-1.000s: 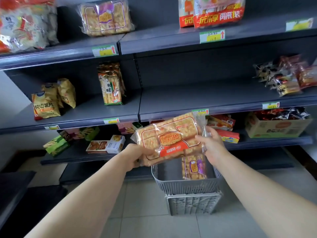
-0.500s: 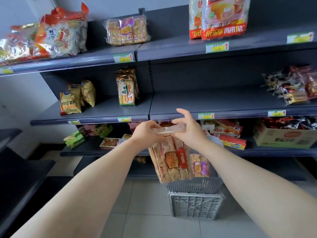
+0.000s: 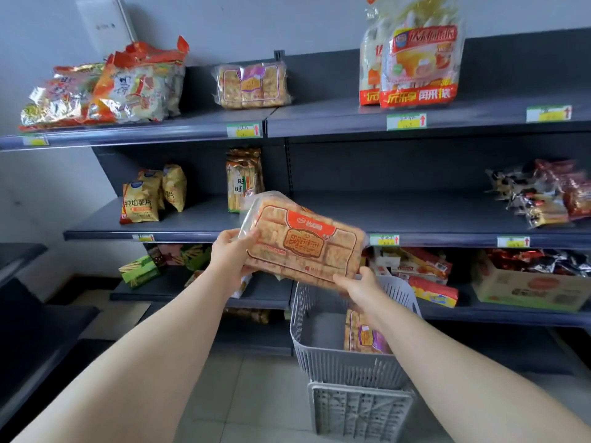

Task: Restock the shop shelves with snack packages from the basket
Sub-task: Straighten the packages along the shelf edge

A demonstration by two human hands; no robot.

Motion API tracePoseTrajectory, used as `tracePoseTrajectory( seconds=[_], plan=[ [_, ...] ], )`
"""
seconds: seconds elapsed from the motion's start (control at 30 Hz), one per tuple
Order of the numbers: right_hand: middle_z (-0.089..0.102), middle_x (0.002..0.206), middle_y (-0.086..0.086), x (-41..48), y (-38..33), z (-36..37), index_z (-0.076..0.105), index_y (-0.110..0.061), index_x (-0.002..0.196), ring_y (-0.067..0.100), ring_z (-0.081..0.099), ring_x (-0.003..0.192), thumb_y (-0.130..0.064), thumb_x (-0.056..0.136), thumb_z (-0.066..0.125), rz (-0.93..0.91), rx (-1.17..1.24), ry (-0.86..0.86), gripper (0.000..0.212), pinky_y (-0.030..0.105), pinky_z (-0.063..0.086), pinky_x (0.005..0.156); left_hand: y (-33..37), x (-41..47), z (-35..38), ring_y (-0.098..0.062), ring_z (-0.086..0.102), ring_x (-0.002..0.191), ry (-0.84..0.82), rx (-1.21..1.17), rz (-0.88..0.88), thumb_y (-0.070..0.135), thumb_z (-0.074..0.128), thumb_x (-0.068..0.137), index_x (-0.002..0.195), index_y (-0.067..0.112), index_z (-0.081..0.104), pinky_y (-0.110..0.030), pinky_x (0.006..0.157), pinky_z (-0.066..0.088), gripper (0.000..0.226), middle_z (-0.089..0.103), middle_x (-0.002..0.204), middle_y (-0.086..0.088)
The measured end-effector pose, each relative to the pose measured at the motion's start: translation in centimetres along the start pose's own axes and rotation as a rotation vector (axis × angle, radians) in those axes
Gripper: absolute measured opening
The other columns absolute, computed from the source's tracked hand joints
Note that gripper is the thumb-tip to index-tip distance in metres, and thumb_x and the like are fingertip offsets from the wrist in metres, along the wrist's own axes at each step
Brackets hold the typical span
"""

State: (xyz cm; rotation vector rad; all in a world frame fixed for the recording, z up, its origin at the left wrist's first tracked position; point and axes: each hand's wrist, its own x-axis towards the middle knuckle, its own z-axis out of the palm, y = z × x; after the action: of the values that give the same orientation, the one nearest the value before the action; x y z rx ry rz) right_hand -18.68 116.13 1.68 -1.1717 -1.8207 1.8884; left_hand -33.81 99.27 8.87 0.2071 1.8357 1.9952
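Above basket (image 3: 319,356), fingers (image 3: 238,235) around biscuit pack (image 3: 307,247)

A white box (image 3: 105,25) is hanging on the grey wall (image 3: 256,24) at eleven o'clock. A grey crate (image 3: 361,410) is standing on the tiled floor (image 3: 249,394) at six o'clock; a dark ledge (image 3: 38,340) is jutting in at nine o'clock.

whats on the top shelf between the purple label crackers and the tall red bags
Nothing; that stretch of top shelf is bare in the head view.
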Motion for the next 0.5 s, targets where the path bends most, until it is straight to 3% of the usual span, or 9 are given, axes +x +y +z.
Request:
tracePoseTrajectory(
  seconds=[0.1,0.23,0.4,0.5],
  plan=[
    [0.059,0.115,0.001,0.5,-3.3,-0.1,0.046,-0.021,0.119,0.019,0.055,0.099,-0.023,0.092,0.065,-0.15,0.007,0.132,0.033,0.035,0.043,0.08,1.9,0.7,-0.2,-0.029,0.071,0.092,-0.028,-0.029,0.061,0.028,0.062,0.096,0.121,0.023,0.053,-0.051,0.083,0.058,0.026,0.071,0.104,-0.01],
    [0.056,0.114,-0.004,0.9,-8.9,0.4,0.043,-0.024,0.127,0.016,0.053,0.095,-0.021,0.096,0.06,-0.361,0.043,0.255,0.036,0.024,0.04,0.061,5.5,2.8,0.4,-0.029,0.07,0.097,-0.07,-0.088,0.17,0.027,0.058,0.099,0.12,0.019,0.059,-0.049,0.087,0.056,0.023,0.071,0.114,-0.013],
    [0.058,0.114,-0.007,3.0,-17.6,1.7,0.047,-0.027,0.128,0.012,0.055,0.091,-0.021,0.094,0.062,-0.562,0.107,0.328,0.038,0.022,0.039,0.058,11.8,7.0,1.1,-0.026,0.071,0.092,-0.148,-0.235,0.325,0.024,0.059,0.098,0.126,0.012,0.057,-0.038,0.071,0.058,0.03,0.071,0.112,-0.013],
    [0.058,0.11,-0.008,5.4,-22.3,3.0,0.047,-0.026,0.127,0.011,0.055,0.091,-0.019,0.095,0.062,-0.635,0.102,0.329,0.036,0.019,0.038,0.058,15.5,10.5,1.0,-0.018,0.073,0.079,-0.145,-0.179,0.411,0.023,0.06,0.097,0.124,0.011,0.057,-0.03,0.059,0.057,0.03,0.073,0.1,-0.008]
  ],
)
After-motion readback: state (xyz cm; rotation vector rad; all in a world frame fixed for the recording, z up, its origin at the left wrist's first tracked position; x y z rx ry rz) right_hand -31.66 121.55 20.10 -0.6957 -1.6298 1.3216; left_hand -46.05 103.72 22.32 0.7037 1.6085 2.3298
